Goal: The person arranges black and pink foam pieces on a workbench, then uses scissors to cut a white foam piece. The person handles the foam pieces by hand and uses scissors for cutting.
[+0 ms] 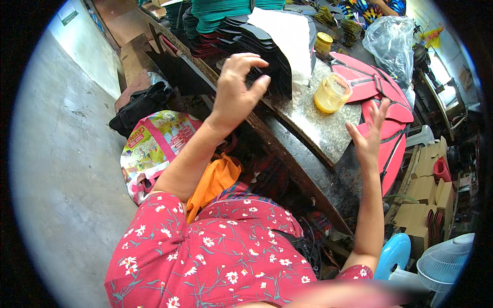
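My left hand point(240, 91) is raised in front of a stack of black cut sheets point(259, 49), its fingers curved and thumb apart, with nothing held. My right hand point(370, 134) is lifted at the right with fingers spread, in front of pink shaped pieces point(393, 110) that have black strips along them. Between the hands a clear jar with yellow contents point(331, 93) stands on a grey speckled slab point(328, 131). A white sheet point(285, 36) is draped over the black stack.
Teal sheets point(226, 9) are piled at the back, near a smaller yellow jar point(323, 43) and a clear plastic bag point(389, 38). Another person's patterned sleeve point(359, 9) shows behind. Bags point(159, 143) lie left of the table; cartons point(418, 205) and a fan point(446, 262) stand right.
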The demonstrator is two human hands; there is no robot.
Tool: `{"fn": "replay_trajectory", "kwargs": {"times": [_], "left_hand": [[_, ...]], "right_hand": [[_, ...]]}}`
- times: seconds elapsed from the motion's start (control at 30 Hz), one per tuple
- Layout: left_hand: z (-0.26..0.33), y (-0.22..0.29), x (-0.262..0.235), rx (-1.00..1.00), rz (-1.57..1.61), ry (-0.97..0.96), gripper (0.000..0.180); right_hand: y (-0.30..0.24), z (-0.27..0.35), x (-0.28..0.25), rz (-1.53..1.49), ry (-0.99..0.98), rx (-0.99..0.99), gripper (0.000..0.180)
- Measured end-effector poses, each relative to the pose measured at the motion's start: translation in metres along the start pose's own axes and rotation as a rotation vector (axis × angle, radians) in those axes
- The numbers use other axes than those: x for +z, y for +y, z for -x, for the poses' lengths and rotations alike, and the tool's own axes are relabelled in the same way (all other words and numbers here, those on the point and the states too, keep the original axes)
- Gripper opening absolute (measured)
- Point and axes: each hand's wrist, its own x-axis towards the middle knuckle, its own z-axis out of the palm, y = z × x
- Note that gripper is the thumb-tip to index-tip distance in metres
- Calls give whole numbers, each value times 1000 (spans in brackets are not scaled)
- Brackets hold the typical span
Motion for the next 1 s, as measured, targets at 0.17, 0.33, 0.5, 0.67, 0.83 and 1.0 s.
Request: {"fn": "replay_trajectory", "kwargs": {"times": [0.17,0.33,0.5,0.67,0.83,1.0], "left_hand": [[-14,14,27,490,-444,-203,45],[-32,3,33,477,-239,-226,15],[-46,18,19,210,261,36,13],[-17,74,22,456,281,-129,22],[37,114,51,659,590,-409,23],[54,116,43,736,599,-524,32]], "right_hand": [[12,-47,61,-147,-59,5,122],[24,-71,62,23,-17,-28,124],[-12,-50,34,77,57,-64,105],[-70,-18,33,-878,-159,405,94],[-76,-18,21,-913,-84,472,97],[-70,-25,-24,-641,-29,190,96]]}}
